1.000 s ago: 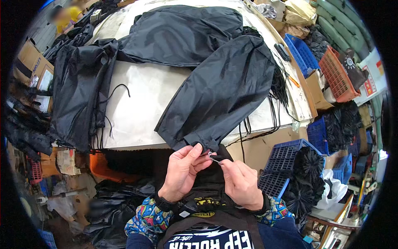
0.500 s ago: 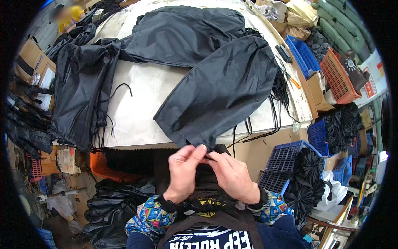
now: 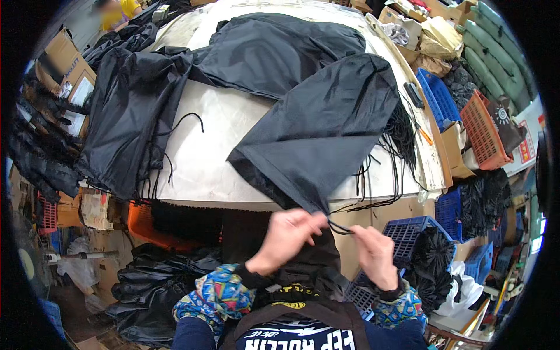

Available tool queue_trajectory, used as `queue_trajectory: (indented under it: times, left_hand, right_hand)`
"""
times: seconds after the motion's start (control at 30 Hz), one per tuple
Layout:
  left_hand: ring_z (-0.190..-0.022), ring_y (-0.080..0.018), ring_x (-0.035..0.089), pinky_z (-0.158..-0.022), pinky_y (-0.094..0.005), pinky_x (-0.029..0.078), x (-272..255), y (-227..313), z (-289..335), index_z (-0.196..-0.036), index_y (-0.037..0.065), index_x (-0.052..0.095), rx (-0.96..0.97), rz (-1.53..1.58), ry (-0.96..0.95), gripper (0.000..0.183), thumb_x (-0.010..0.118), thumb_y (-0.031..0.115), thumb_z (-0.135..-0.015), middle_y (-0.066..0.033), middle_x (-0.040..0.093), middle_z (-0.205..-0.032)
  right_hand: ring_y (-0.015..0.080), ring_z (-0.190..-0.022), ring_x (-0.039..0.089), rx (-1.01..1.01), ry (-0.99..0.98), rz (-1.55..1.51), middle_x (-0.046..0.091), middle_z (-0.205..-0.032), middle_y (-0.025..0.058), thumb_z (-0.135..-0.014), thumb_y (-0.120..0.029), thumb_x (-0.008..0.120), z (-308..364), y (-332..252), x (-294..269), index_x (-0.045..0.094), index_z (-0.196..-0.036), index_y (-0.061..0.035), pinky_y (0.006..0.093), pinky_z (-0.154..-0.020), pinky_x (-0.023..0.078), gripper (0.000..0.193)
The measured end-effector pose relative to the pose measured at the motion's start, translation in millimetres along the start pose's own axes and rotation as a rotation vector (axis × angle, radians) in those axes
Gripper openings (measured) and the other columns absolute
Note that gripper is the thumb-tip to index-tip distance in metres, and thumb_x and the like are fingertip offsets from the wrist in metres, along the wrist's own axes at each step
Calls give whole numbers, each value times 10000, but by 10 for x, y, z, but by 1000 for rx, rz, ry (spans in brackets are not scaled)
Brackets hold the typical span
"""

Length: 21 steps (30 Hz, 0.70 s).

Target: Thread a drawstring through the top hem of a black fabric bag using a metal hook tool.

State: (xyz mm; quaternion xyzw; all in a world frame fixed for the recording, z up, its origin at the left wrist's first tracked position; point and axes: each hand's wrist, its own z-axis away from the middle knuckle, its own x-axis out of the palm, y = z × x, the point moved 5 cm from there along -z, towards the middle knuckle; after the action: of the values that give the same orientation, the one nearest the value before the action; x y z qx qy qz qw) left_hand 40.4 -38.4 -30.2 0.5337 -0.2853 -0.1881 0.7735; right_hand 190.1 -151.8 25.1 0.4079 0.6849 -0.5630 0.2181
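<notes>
A black drawstring bag [image 3: 315, 128] lies at a slant on the white table, its near corner drawn over the front edge. At that corner my left hand [image 3: 287, 238] pinches the fabric, with the thumb and fingertips closed. A short black cord [image 3: 340, 228] runs out of the corner to my right hand [image 3: 375, 252], whose fingers are closed on its end. The cord is stretched between the two hands. Another black bag [image 3: 280, 52] lies behind this one, and a further one [image 3: 131, 116] lies to the left with its cords hanging off the edge.
Loose black cords [image 3: 402, 140] spread along the table's right side, near a dark cutter-like tool [image 3: 413, 95]. A blue crate [image 3: 408, 236] with gathered black pieces stands at the right. Black fabric is heaped [image 3: 157, 286] below on the left. A person in yellow [image 3: 119, 13] is at the far left.
My hands have moved apart, the right hand going right and drawing the cord out. The bag's near corner has shifted right, folding the fabric. The whole view has shifted slightly.
</notes>
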Motion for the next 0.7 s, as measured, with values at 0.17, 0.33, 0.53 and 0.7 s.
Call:
queue_trajectory:
  times: [0.17,0.33,0.53,0.7]
  left_hand:
    - [-661,-110,619,-626,-257,519,-305,136,-63,-764,-1,606,60,365,292,269,595,220,-918,-74,654,-756]
    - [-636,-77,561,-635,-236,482,-295,230,-73,-758,1,606,113,252,250,284,561,214,-941,-19,600,-683]
    - [-704,-33,470,-606,-224,423,46,279,-49,-893,-34,581,340,-43,116,176,555,135,-937,19,571,-731]
    - [-647,-197,598,-582,-318,493,-120,835,-6,-1006,-31,555,800,-753,269,179,573,-26,-827,-106,611,-839]
  right_hand:
    - [289,-598,592,43,-17,-170,602,-724,172,-786,50,615,-148,-114,150,634,-958,12,327,-537,461,177]
    - [100,-579,544,423,-169,-457,583,-636,65,-847,-33,609,-116,138,297,643,-935,28,253,-526,429,112]
    - [21,-555,449,522,-65,-924,551,-648,-38,-900,-98,591,-308,99,620,659,-908,12,192,-491,348,130]
    - [278,-849,636,-216,61,-242,669,-941,137,-822,-69,647,-747,-332,164,651,-1019,2,345,-742,502,209]
